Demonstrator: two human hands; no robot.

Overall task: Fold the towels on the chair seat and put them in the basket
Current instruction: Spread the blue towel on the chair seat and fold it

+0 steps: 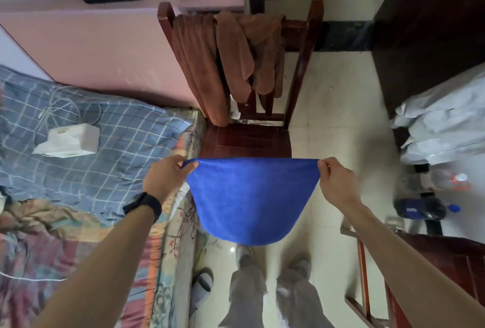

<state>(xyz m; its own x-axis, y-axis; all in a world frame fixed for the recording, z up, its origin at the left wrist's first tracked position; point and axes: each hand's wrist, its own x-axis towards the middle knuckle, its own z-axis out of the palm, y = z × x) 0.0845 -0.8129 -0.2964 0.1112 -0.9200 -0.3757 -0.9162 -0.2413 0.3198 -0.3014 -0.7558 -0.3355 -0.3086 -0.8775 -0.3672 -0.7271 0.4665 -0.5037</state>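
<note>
A blue towel [249,199] hangs stretched between my two hands, in the air in front of the dark wooden chair seat [246,141]. My left hand [165,178] pinches its upper left corner and my right hand [336,178] pinches the upper right corner. The towel's lower edge sags in a curve above my feet. Brown towels [223,62] are draped over the chair back. The visible part of the seat is bare. No basket is in view.
A bed with a checked blue cover [91,149] lies on the left, touching the chair, with a white tissue pack [69,141] on it. White bags [446,128], bottles [446,180] and dark furniture [433,26] stand on the right. A slipper [202,285] lies on the tiled floor.
</note>
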